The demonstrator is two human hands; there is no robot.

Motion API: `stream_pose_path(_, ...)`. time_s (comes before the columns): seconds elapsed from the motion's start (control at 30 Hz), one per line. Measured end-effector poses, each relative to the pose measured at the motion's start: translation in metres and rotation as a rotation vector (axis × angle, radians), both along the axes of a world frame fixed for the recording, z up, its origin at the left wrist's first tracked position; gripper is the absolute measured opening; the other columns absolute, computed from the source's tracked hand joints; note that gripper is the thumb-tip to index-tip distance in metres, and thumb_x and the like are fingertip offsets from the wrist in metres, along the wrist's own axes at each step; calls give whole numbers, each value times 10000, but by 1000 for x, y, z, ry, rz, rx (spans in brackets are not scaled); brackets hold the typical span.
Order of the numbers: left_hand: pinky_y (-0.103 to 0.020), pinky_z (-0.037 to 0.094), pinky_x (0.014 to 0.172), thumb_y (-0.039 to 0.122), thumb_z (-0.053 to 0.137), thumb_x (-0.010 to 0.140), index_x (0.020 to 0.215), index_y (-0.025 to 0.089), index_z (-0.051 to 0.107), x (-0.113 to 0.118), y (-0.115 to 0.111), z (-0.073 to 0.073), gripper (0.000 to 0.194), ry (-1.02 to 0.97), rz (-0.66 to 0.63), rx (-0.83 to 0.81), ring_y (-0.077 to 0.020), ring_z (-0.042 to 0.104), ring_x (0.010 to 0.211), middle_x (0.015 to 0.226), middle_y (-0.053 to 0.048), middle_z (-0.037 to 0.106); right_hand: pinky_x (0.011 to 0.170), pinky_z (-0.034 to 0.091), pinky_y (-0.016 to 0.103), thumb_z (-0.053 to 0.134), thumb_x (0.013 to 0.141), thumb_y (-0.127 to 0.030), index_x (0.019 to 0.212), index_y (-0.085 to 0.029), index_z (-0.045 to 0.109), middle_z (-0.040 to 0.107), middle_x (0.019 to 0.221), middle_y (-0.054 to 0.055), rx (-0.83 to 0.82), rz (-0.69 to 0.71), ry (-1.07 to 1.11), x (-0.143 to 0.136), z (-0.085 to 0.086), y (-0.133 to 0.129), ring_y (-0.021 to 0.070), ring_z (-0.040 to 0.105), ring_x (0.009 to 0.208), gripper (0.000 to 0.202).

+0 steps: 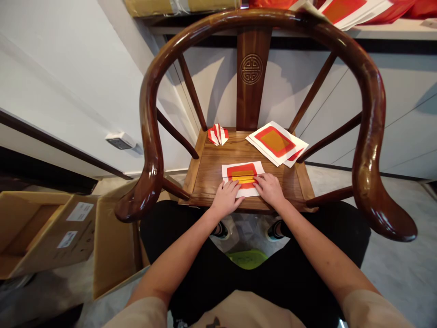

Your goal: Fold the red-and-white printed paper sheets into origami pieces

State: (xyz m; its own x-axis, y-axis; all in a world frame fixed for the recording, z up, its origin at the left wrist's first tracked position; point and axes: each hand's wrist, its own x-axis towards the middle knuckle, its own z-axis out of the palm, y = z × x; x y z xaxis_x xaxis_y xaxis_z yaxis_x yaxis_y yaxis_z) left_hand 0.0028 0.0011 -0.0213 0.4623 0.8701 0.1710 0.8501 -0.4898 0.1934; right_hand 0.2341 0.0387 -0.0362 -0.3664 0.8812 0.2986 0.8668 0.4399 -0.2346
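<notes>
On the front part of the wooden chair seat point(211, 171) lies a white paper point(254, 168) with a red and gold centre, creased across its middle. My left hand point(227, 197) rests on its left side, fingers stretched over the crease. My right hand point(269, 187) lies flat on the right side, fingertips at the same crease. Behind, at the right, is a small stack of similar papers point(275, 141). A folded red and white paper piece point(217, 135) sits at the back left of the seat.
The chair's curved armrest point(152, 100) surrounds the seat on both sides and behind. Cardboard boxes point(78, 232) stand on the floor at the left. A shelf with red packages point(392, 16) is behind the chair. A green object point(247, 258) lies below.
</notes>
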Motion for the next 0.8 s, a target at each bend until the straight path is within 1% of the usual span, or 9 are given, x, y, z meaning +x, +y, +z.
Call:
stream_pose_path(0.1, -525, 291, 1160, 464, 536, 935, 1341, 182, 559, 1, -1, 1, 494, -13, 14, -3, -302, 481, 1325, 1428, -128, 552, 928, 393, 404, 443, 993, -376, 1215, -211, 670, 649, 1185, 126, 12, -15, 10, 0, 5, -3, 266, 533, 1106, 358)
stream_pose_path(0.17, -531, 275, 1169, 463, 536, 934, 1333, 185, 566, 1, -1, 3, 487, -23, 17, -1, -304, 479, 1325, 1424, -125, 556, 976, 374, 428, 445, 989, -360, 1226, -215, 665, 635, 1253, 126, 45, -34, 22, -4, 10, -9, 280, 506, 1191, 353)
stream_pose_path(0.27, -542, 259, 1176, 453, 535, 930, 1333, 181, 567, 2, -1, 6, 487, -35, 13, -3, -304, 482, 1320, 1408, -127, 567, 1100, 284, 491, 443, 983, -340, 1277, -227, 641, 579, 1389, 103, 104, -40, 38, -21, 19, -24, 309, 392, 1365, 372)
stream_pose_path(0.33, -546, 259, 1177, 419, 542, 923, 1336, 184, 565, 2, -1, 8, 476, -40, 10, -13, -299, 487, 1315, 1399, -126, 572, 1154, 213, 527, 435, 982, -341, 1335, -247, 605, 534, 1453, 86, 92, 0, 37, -36, 21, -34, 309, 341, 1421, 403)
stream_pose_path(0.4, -551, 260, 1175, 358, 555, 904, 1334, 196, 570, 3, -1, 10, 459, -38, 13, -25, -297, 488, 1315, 1398, -126, 572, 1179, 175, 550, 405, 992, -369, 1406, -222, 546, 486, 1501, 95, 27, 57, 18, -50, 18, -40, 318, 316, 1445, 462)
stream_pose_path(0.47, -557, 258, 1173, 313, 561, 885, 1332, 208, 575, 3, 0, 10, 460, -35, 16, -35, -299, 486, 1317, 1401, -128, 569, 1186, 173, 567, 372, 1002, -411, 1445, -172, 504, 470, 1510, 128, -52, 64, 10, -59, 10, -42, 337, 341, 1435, 521)
stream_pose_path(0.6, -561, 243, 1179, 337, 553, 891, 1325, 211, 583, 2, 0, 8, 453, -45, 12, -39, -305, 486, 1316, 1405, -122, 570, 1190, 169, 591, 347, 1006, -468, 1478, -157, 461, 439, 1528, 133, -154, 50, 0, -62, -6, -40, 351, 328, 1448, 577)
stream_pose_path(0.67, -558, 237, 1183, 346, 550, 895, 1321, 213, 585, 1, 0, 6, 447, -52, 10, -36, -303, 489, 1313, 1406, -115, 571, 1199, 160, 581, 327, 1011, -475, 1490, -156, 443, 414, 1545, 125, -169, 49, -2, -59, -8, -38, 342, 312, 1459, 587)
stream_pose_path(0.8, -559, 227, 1187, 357, 543, 904, 1329, 205, 578, 0, 0, 3, 453, -57, 15, -27, -298, 487, 1317, 1411, -117, 569, 1208, 155, 565, 325, 1014, -477, 1498, -152, 428, 386, 1561, 117, -216, 42, 7, -57, -5, -37, 333, 289, 1472, 592)
